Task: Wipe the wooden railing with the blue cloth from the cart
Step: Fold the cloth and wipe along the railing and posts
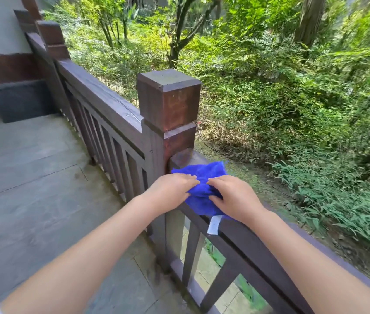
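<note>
one blue cloth (202,177) lies bunched on the top rail of the wooden railing (243,236), just beside the square post (168,100), which stands at 11 o'clock from it. two bare hands press on it: the left hand (170,189) covers its 9 o'clock edge with fingers (188,179) flat and close together, and the right hand (234,196) covers its 3 o'clock side, fingers (215,180) bent narrow and gripping a fold. the fingertips of both hands almost meet over the middle of the cloth. one white tag (214,225) hangs from the cloth's 6 o'clock edge down the inner face of the rail. two stretches of railing meet at the post: one runs off toward 10 o'clock, the other runs toward 5 o'clock under the right forearm. the rail is bare and open toward 5 o'clock; toward 11 o'clock the post blocks the cloth. the stone floor (32,177) lies at 9 o'clock, green undergrowth (293,98) beyond the rail at 2 o'clock.
</note>
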A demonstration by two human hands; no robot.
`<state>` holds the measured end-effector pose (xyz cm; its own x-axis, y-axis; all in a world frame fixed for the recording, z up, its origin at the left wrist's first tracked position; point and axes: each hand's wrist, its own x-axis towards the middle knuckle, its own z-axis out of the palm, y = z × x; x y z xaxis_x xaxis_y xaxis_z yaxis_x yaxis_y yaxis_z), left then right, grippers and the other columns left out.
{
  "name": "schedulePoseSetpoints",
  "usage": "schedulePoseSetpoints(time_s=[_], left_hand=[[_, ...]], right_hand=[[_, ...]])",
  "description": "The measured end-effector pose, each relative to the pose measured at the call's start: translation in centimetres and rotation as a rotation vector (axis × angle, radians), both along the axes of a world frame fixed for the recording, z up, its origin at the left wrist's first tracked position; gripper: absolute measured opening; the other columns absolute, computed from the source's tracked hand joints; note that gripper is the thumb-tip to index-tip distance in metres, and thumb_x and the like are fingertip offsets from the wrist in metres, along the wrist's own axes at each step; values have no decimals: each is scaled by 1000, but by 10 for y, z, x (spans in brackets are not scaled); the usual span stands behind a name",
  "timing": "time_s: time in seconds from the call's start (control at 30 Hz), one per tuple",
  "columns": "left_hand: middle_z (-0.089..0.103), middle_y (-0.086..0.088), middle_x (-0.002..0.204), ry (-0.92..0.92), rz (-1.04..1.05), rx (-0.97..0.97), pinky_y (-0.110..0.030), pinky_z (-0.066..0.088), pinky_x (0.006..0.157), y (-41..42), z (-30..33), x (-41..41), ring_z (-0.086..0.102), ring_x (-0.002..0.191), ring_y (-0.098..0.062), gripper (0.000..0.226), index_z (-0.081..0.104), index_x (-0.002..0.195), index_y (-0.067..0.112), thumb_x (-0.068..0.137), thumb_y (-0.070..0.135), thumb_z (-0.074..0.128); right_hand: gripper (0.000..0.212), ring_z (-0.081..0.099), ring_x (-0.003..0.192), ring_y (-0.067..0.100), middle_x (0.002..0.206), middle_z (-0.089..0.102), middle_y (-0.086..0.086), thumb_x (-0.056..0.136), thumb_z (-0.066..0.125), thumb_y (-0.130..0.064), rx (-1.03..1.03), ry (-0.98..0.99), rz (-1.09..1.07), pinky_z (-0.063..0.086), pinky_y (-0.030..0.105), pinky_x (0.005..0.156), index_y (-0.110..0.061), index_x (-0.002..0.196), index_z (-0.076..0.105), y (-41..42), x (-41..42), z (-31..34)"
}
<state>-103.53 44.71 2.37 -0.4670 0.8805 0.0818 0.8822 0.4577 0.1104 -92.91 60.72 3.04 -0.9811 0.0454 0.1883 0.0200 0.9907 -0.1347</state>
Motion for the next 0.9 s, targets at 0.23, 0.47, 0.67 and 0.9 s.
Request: schedulePoseSetpoints(time_s=[0.23, 0.47, 0.67, 0.9], left_hand=[[64, -1, 110, -139, 40, 100, -37, 49, 85, -38, 22, 17, 56, 105, -18, 32, 59, 112, 23, 82, 15, 50], [65, 8, 92, -301, 237, 265, -9, 39, 68, -89, 54, 26, 55, 83, -7, 27, 64, 101, 21, 77, 11, 58], [68, 3, 92, -399, 387, 405, -20, 51, 70, -138, 66, 21, 61, 85, -9, 21, 65, 94, 23, 76, 12, 61], [68, 4, 89, -402, 376, 474, -16, 50, 69, -188, 54, -35, 62, 82, -6, 20, 65, 92, 24, 75, 13, 63]], right_hand=[[23, 57, 99, 24, 98, 68, 3, 82, 56, -28, -22, 18, 86, 47, 36, 72, -19, 102, 60, -20, 3, 7], [10, 61, 74, 15, 75, 68, -3, 72, 67, -21, -454, -44, 211, 49, 32, 68, -19, 81, 67, -47, -21, 36], [8, 63, 73, 4, 74, 69, -10, 71, 68, -18, -577, -48, 317, 50, 22, 68, -25, 76, 67, -84, -48, 44], [9, 61, 70, -5, 68, 65, -20, 71, 68, -22, -534, -34, 278, 45, 9, 60, -28, 77, 68, -136, -96, 49]])
